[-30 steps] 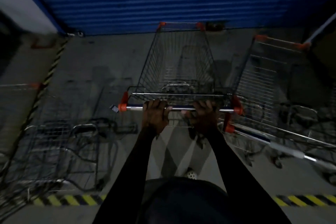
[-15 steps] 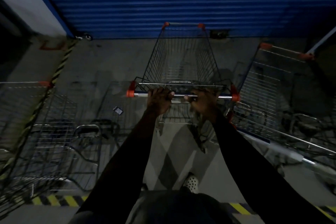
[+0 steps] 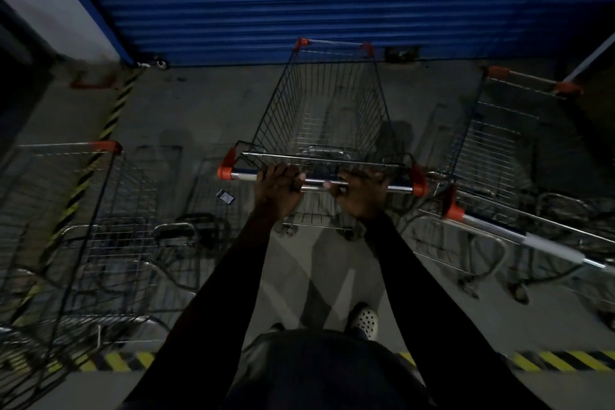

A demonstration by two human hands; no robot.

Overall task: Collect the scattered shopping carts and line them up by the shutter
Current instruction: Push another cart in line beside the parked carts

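A wire shopping cart [image 3: 327, 110] with orange corner caps stands in front of me, its nose close to the blue roller shutter [image 3: 299, 0]. My left hand [image 3: 278, 191] and my right hand [image 3: 361, 195] both grip its metal handle bar [image 3: 314, 180], side by side near the middle. A second cart [image 3: 499, 143] stands just to the right, angled, with its handle near my cart's right corner. A third cart [image 3: 76, 226] stands at the left. The scene is dim.
Yellow-black hazard tape [image 3: 109, 123] runs along the floor at left, and another strip [image 3: 549, 361] crosses near my feet. A small card [image 3: 226, 196] lies on the concrete left of the cart. A white wall [image 3: 40, 0] meets the shutter's left edge.
The cart in my hands has rolled forward toward the shutter, and I have stepped after it. The left cart has come further into view. Both hands kept their grip.
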